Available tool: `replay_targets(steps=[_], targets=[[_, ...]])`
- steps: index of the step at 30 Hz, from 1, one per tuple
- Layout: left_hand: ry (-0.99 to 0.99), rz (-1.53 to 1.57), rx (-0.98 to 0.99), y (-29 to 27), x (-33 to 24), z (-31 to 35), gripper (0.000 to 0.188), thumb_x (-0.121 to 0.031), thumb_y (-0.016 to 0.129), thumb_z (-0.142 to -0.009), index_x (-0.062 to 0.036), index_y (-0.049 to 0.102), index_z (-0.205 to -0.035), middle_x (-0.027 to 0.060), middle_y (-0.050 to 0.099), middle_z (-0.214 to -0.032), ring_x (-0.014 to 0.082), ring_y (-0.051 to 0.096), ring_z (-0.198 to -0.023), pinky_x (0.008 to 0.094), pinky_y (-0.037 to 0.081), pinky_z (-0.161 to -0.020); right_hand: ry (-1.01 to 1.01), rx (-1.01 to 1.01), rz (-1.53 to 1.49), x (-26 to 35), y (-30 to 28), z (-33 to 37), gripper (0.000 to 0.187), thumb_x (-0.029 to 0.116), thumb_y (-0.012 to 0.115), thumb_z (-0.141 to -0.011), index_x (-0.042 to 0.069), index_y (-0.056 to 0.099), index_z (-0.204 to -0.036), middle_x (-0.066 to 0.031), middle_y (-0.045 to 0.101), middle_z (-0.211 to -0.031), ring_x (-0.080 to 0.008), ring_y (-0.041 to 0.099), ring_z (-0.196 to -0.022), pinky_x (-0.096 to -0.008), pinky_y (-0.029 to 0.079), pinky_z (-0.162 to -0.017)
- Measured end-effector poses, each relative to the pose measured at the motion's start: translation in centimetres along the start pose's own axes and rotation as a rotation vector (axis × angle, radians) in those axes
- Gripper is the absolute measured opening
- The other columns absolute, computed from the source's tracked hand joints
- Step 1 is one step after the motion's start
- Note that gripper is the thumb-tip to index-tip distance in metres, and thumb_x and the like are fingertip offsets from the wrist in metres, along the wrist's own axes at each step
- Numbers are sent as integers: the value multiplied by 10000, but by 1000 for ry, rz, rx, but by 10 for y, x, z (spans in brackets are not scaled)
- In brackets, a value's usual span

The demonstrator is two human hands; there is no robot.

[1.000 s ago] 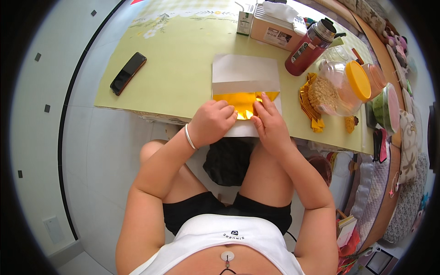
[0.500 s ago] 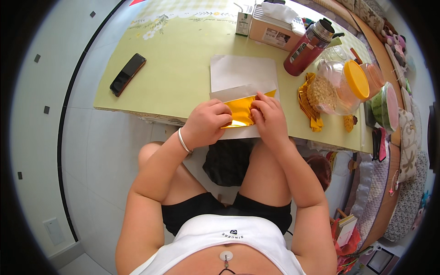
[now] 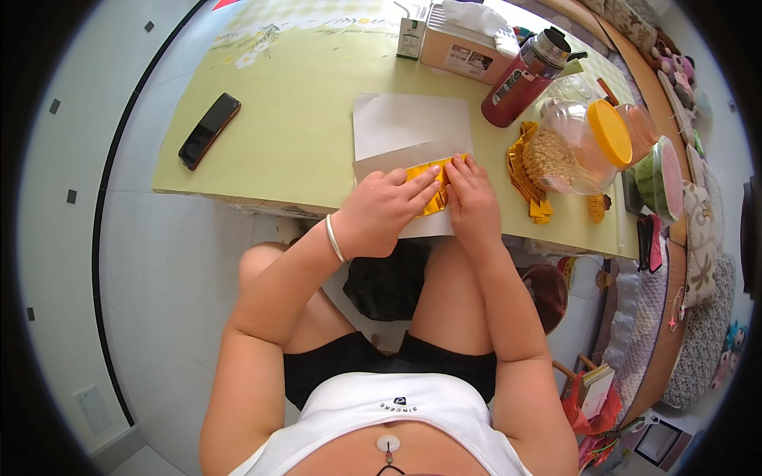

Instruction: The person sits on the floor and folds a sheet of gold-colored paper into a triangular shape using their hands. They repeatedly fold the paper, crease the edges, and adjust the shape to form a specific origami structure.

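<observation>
Clearly, with twelve o'clock pointing away from the person and the gold foil (image 3: pixel 433 203) as the dial's centre, most of the containers sit between twelve and three. A clear jar (image 3: pixel 578 127) with a yellow lid (image 3: pixel 609 135) leans over at half past two, and beige nubbly pieces (image 3: pixel 548 159) heap in the end nearest the foil. Between one and two stands a dark red flask (image 3: pixel 517 89) with a silver neck; what it holds cannot be seen. The tissue box (image 3: pixel 468 54), near half past twelve, has white tissue (image 3: pixel 479 14) puffing from its top, and just left of it a small drink carton (image 3: pixel 409 40) carries a straw.

The foil itself lies on white paper (image 3: pixel 411 123) near the table's (image 3: pixel 294 159) close edge. It is shiny and lightly creased, with bright reflections, and slants up toward two o'clock; fingers cover much of it. Folded gold pieces (image 3: pixel 524 170) of similar sheen rest at three, against the jar.

The left hand (image 3: pixel 387 208) comes in from eight o'clock, fingers stretched and tips on the foil. The right hand (image 3: pixel 475 200) covers the foil's right end, fingers nearly straight and close together. I cannot tell whether either one pinches the foil or merely presses it.
</observation>
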State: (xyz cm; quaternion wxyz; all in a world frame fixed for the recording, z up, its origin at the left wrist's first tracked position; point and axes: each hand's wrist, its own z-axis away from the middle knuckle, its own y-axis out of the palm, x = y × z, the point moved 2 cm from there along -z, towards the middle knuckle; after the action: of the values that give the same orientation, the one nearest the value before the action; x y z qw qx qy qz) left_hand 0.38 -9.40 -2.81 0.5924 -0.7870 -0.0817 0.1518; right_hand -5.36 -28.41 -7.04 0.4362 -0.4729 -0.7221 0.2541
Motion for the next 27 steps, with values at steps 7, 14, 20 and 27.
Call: replay_targets(steps=[7,14,20,27], targets=[[-32,-24,55,2,-7,-9,798,-14,661,-599,-91,580,-1389,86,532,-1485,243,534,-955,319,444,-778,16,55,20,-2,-2,0,368,134,596,-956,22,622,-1305,-167,588,-1404,-360,505,-1352,-510,362,-1144],[-54,-39,117,6,-7,-9,744,-61,688,-660,-163,596,-1391,152,541,-1468,268,544,-1093,345,450,-816,122,206,180,-7,-2,3,588,226,572,-952,-3,438,-1476,-170,402,-1572,-354,385,-1448,-529,276,-1193],[-63,41,-12,3,-3,-5,694,-12,663,-615,-117,621,-1299,172,574,-1416,301,573,-986,341,476,-856,50,57,189,6,-20,-2,593,149,644,-884,0,484,-1435,-167,455,-1527,-350,436,-1404,-508,318,-1168],[-40,386,-136,-1,24,16,453,43,632,-624,-19,628,-1072,188,643,-1291,370,620,-1080,391,534,-907,-227,12,-199,23,-8,1,199,-17,669,-802,50,658,-989,-112,681,-1070,-322,653,-956,-403,549,-818]])
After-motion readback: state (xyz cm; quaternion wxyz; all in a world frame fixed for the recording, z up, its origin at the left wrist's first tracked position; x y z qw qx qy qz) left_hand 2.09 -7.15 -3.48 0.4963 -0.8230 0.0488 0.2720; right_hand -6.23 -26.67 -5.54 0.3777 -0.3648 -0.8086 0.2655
